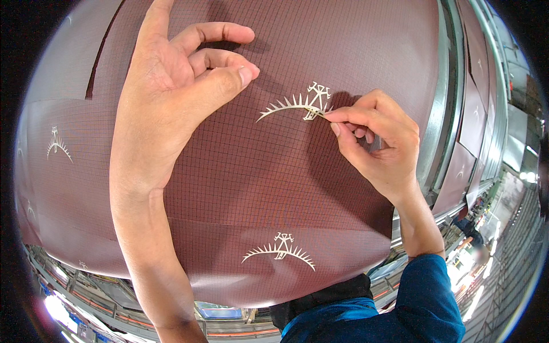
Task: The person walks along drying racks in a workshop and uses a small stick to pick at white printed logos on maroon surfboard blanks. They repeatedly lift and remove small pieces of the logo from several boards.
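Observation:
A dark red-brown sheet with a fine dark grid (240,171) is spread below my hands. On it is a pale spiky arched motif (294,105) with a branched top. My right hand (380,134) is at the motif's right side, thumb and forefinger closed on a thin pale strip (318,113) there. The hand covers the rest of that side. My left hand (177,77) is raised at the upper left, thumb and forefinger tips pressed together and the other fingers stretched out. Whatever might be between those tips cannot be made out.
Matching pale motifs show near the front edge (279,251) and at the left (56,146). A dark slit (103,51) runs through the sheet at upper left. A metal rail (449,97) borders the right side, with more red-brown sheets (472,126) beyond it.

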Available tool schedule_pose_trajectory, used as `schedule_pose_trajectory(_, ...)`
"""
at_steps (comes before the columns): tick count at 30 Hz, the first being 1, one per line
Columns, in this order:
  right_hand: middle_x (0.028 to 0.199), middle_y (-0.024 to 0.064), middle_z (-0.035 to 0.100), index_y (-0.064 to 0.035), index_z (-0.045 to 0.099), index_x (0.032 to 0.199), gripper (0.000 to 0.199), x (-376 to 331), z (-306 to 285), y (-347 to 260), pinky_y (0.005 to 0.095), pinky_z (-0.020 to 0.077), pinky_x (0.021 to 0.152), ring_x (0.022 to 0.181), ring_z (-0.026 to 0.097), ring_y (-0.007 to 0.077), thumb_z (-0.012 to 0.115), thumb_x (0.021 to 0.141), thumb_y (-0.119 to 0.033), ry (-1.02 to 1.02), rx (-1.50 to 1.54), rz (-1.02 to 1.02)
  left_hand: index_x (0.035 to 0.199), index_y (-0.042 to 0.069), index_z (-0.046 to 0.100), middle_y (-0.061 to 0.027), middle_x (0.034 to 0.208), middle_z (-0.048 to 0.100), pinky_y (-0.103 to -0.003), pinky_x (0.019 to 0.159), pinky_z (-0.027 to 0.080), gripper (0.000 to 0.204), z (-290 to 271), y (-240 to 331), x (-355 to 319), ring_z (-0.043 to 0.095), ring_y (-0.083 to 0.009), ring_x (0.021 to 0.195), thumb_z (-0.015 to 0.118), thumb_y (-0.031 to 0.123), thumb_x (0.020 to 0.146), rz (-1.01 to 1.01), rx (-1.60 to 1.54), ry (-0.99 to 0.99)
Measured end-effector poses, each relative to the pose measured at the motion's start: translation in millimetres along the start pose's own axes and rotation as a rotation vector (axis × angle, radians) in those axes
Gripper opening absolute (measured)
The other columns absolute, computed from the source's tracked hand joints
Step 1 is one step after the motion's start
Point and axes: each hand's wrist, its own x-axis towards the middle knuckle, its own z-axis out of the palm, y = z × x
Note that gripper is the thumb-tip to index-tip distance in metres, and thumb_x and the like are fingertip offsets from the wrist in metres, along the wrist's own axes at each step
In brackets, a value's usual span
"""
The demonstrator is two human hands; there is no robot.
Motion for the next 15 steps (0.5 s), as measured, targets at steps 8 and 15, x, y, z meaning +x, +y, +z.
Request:
schedule_pose_trajectory(8,0.082,0.0022,0.062,-0.0085,0.078,0.095,0.023,-1.7,0.2,2.3,0.0213,0.0478,0.057,0.065,0.057,0.0079,0.076,0.077,0.006,0.002,0.018,0.0,0.158,0.007,-0.014,-0.0215,0.119,0.053,-0.028,0.083,0.058,0.109,-1.3,-0.5,0.8,0.065,-0.0175,0.092,0.062,-0.019,0.084,-0.013,-0.017,-0.005)
schedule_pose_trajectory(15,0.084,0.003,0.064,-0.0058,0.077,0.096,0.021,-1.5,-4.8,-8.5,0.0208,0.0437,0.058,0.068,0.057,0.0077,0.076,0.078,0.006,0.109,0.172,0.023,0.16,0.006,0.008,-0.0302,0.133,0.052,-0.036,0.097,0.053,0.102,-12.9,-23.0,0.9,0.067,-0.0232,0.102,0.069,-0.01,0.08,0.229,0.304,-0.062)
